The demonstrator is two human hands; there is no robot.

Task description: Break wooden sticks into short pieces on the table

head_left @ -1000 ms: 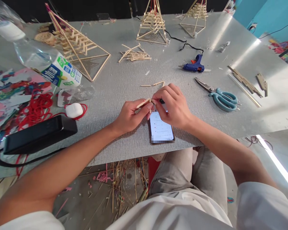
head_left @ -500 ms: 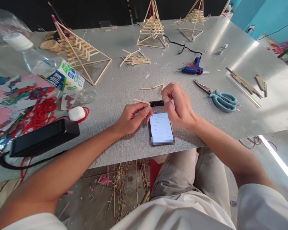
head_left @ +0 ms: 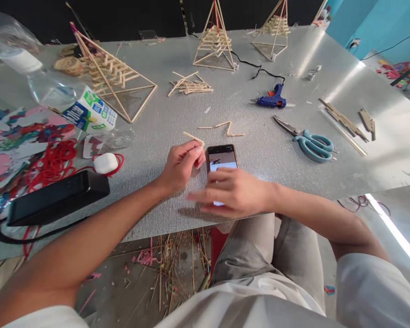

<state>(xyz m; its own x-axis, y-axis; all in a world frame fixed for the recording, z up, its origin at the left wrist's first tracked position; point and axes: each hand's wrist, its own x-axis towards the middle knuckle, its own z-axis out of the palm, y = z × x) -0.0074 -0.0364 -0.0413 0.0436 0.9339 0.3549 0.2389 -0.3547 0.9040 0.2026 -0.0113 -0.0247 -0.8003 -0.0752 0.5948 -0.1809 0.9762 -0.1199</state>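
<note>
Pinching a stick (head_left: 193, 136), the left hand (head_left: 181, 166) grip could snap it; the right hand (head_left: 232, 191), grip released, might shove the phone (head_left: 221, 156) off the table (head_left: 294, 173).

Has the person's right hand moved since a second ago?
Yes. The right hand has come back toward the person: from the far end of the phone, beside the left hand, to over its near end.

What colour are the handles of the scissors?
Teal; the scissors show best in the head view.
</note>
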